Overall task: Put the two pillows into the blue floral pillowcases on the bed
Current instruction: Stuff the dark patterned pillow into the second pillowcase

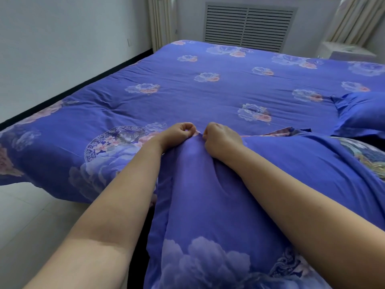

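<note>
A stuffed blue floral pillowcase (208, 205) lies lengthwise in front of me on the bed's near edge, its far end bunched up. My left hand (179, 134) and my right hand (218, 138) meet at that far end, and each pinches the fabric edge with curled fingers. A bit of pink shows between the two hands. A second blue pillow (362, 115) in its case lies at the right side of the bed. No bare pillow is visible.
The bed is covered by a blue floral quilt (208, 90) that hangs over the left edge. White floor tiles (31, 215) lie to the left. A slatted vent panel (248, 26) and curtains stand behind the bed.
</note>
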